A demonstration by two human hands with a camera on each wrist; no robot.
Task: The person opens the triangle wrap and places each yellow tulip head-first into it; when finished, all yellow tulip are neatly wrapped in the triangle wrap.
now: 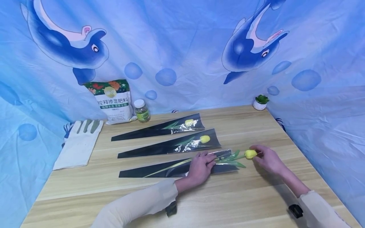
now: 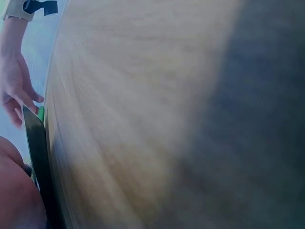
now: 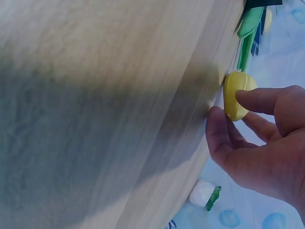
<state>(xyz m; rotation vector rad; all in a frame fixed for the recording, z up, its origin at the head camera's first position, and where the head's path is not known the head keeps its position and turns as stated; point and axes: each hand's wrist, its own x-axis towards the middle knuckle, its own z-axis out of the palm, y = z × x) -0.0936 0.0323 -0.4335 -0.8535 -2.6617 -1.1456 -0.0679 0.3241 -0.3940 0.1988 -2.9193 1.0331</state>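
A yellow tulip (image 1: 250, 154) lies with its stem along a black-backed clear flower sleeve (image 1: 134, 173), the nearest of three; its bloom and leaf tips stick out past the sleeve's wide end. My left hand (image 1: 198, 167) grips the sleeve near that end, over the stem; its fingertips are partly hidden. At the bloom, my right hand (image 1: 268, 159) pinches the yellow petals between thumb and fingers. The right wrist view shows the thumb on the bloom (image 3: 233, 95). In the left wrist view, the dark sleeve (image 2: 38, 148) is seen edge-on beside the left hand.
Two more sleeves, a middle one (image 1: 148, 152) and a far one (image 1: 142, 134), each hold a yellow tulip. Along the back stand a fertilizer bag (image 1: 114, 104), a lidded jar (image 1: 142, 111) and a small potted succulent (image 1: 260, 103). White gloves (image 1: 80, 145) lie at left.
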